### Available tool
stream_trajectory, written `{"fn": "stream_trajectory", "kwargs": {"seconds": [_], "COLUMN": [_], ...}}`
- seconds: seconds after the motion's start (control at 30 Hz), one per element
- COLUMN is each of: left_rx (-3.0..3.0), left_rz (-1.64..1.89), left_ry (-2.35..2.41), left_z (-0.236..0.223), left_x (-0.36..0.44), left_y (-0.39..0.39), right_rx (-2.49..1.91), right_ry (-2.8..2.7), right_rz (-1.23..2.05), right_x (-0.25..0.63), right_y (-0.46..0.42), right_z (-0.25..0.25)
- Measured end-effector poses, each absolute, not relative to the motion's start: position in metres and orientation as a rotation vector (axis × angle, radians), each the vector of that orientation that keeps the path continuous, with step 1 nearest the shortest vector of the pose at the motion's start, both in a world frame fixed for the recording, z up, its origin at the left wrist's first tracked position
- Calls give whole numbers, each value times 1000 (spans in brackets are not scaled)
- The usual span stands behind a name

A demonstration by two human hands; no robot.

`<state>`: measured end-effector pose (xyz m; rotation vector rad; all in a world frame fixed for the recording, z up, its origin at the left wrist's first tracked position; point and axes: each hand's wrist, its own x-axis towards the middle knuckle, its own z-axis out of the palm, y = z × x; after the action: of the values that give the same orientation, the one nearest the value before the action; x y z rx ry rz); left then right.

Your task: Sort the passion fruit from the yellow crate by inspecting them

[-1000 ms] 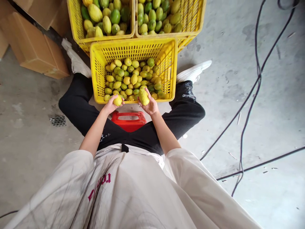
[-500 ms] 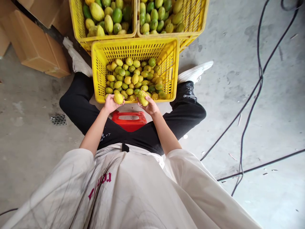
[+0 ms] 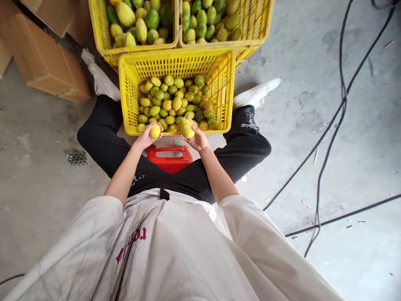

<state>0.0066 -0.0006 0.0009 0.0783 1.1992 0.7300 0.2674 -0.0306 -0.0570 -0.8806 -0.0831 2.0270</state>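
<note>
My left hand is closed around a small yellow lemon. In my right hand rests a larger, bumpy yellow-green lemon, gripped between thumb and fingers. Both hands hover side by side over the near rim of a yellow plastic crate. Inside that crate lies a heap of yellow and green lemons. Part of the near rim is hidden behind my hands and the fruit.
Two more yellow crates, a left one and a right one, hold lemons behind. A red plastic stool shows between my legs. Cardboard boxes stand at left; black cables cross the concrete floor at right.
The lemon in my right hand has turned slightly, and its near end looks rounder now. The left-hand lemon has also shifted a little in my fingers. Both stay held.
</note>
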Motion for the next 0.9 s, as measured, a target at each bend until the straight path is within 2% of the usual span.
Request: {"fn": "stream_trajectory", "kwargs": {"seconds": [0.47,0.9], "left_rx": [-59,54], "left_rz": [779,796], "left_ry": [1144,1216], "left_z": [-7,-5], "left_x": [-1,1], "left_y": [-1,-3], "right_rx": [-925,-900], "right_ry": [-2,-29], "right_rz": [2056,2021], "right_x": [268,269], "right_y": [-31,-26], "right_z": [-59,-52]}}
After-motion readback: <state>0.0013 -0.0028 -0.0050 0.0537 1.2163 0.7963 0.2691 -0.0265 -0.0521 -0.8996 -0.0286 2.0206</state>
